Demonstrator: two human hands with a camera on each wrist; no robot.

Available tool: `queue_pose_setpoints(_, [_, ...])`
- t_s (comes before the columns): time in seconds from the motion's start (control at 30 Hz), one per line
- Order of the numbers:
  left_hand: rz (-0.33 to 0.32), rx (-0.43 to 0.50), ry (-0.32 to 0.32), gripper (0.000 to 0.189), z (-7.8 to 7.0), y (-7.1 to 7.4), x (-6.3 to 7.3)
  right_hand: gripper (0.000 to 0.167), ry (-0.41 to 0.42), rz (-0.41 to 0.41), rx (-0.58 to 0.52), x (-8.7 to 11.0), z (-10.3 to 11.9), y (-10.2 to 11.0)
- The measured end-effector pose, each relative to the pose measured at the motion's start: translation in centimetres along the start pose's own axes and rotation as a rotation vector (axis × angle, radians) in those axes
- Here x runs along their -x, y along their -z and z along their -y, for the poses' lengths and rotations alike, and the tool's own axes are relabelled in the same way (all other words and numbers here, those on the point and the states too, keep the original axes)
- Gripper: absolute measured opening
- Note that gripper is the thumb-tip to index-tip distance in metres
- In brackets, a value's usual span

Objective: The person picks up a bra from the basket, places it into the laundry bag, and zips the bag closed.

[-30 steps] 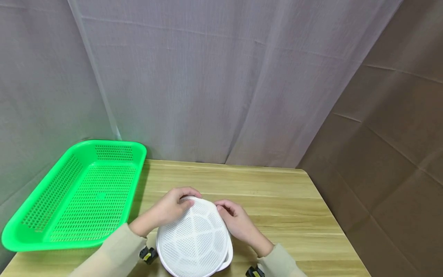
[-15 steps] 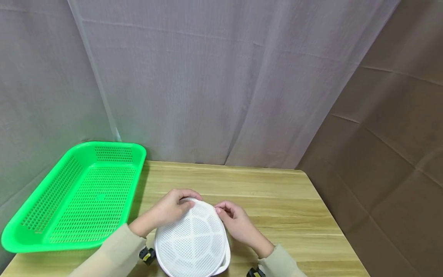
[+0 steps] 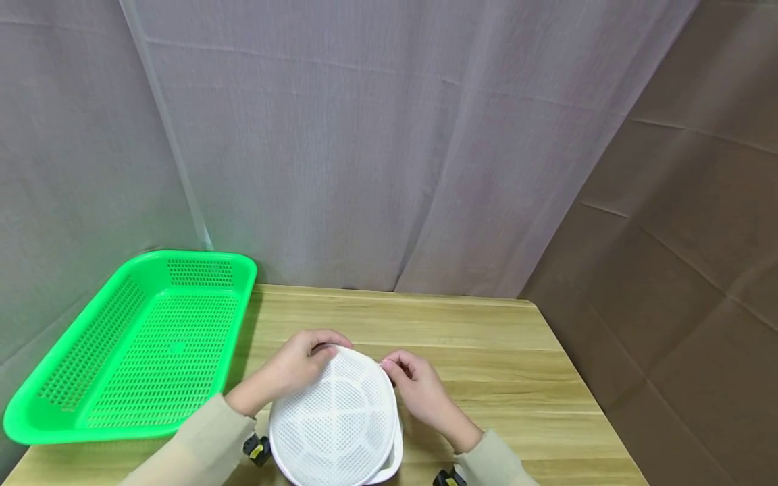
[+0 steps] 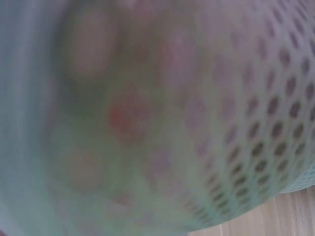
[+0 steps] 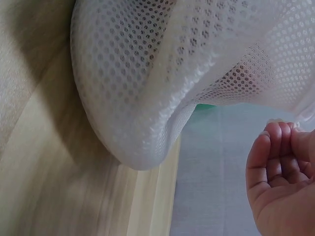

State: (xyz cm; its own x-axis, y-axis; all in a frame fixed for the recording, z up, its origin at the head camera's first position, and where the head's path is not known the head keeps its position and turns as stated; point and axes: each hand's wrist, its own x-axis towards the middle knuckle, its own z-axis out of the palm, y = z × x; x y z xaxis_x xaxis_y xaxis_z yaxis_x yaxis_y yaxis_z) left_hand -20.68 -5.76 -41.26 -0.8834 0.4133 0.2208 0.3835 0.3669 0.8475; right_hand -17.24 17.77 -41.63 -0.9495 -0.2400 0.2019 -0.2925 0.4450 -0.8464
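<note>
A round white mesh laundry bag stands near the table's front edge, its lower part cut off by the frame. My left hand grips its upper left rim, thumb on the mesh top and fingers behind the edge. At the upper right rim, my right hand pinches a small bit of the edge between thumb and fingertips; what that bit is cannot be made out. A white strap loops out at the bag's lower right. In the right wrist view the mesh side bulges and folds beside my curled fingers. The left wrist view is mostly blurred mesh.
A green perforated plastic basket sits at the left of the wooden table. Grey cloth hangs behind the table, and brown cloth covers the right side.
The bag has shifted slightly left and turned a little under my hands. Both hands keep their hold at the rim, with the right one now slightly farther from the left.
</note>
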Motion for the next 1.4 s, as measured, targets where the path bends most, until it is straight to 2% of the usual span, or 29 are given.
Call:
queue_pose_setpoints(0.23, [-0.037,-0.012,-0.007,0.024,0.2,0.5,0.0,0.013,-0.002,0.013,-0.037,0.2,0.7,0.4])
queue_pose_setpoints(0.33, [-0.074,-0.003,0.013,0.025,0.4,0.9,0.0,0.013,-0.008,0.004,-0.053,0.2,0.5,0.5])
queue_pose_setpoints(0.63, [-0.215,0.065,0.179,0.025,1.3,1.5,0.0,0.013,-0.03,-0.011,-0.078,0.1,0.3,0.8])
queue_pose_setpoints(0.77, [-0.246,0.098,0.241,0.026,1.4,1.4,0.0,0.013,-0.033,-0.024,-0.071,0.1,0.4,0.7])
queue_pose_setpoints(0.87, [-0.203,0.133,0.263,0.022,1.0,1.6,0.1,0.013,-0.041,-0.045,-0.056,0.1,0.6,0.8])
queue_pose_setpoints(0.97, [-0.124,0.141,0.246,0.018,0.3,2.1,0.2,0.014,-0.047,-0.078,-0.032,0.0,0.8,1.1])
queue_pose_setpoints(1.07, [-0.062,0.1,0.211,0.016,-0.5,2.6,0.3,0.014,-0.032,-0.119,-0.012,-0.3,1.3,1.4])
queue_pose_setpoints(1.17, [-0.032,0.061,0.187,0.016,-1.0,2.8,0.2,0.014,-0.009,-0.148,0.006,-0.5,1.7,1.6])
queue_pose_setpoints(1.33, [0.056,0.038,0.183,0.024,-1.1,2.2,0.1,0.013,0.01,-0.13,0.019,-0.6,2.1,1.5])
queue_pose_setpoints(1.4, [0.089,0.023,0.176,0.026,-1.0,1.9,0.1,0.013,0.011,-0.116,0.009,-0.7,1.5,1.3])
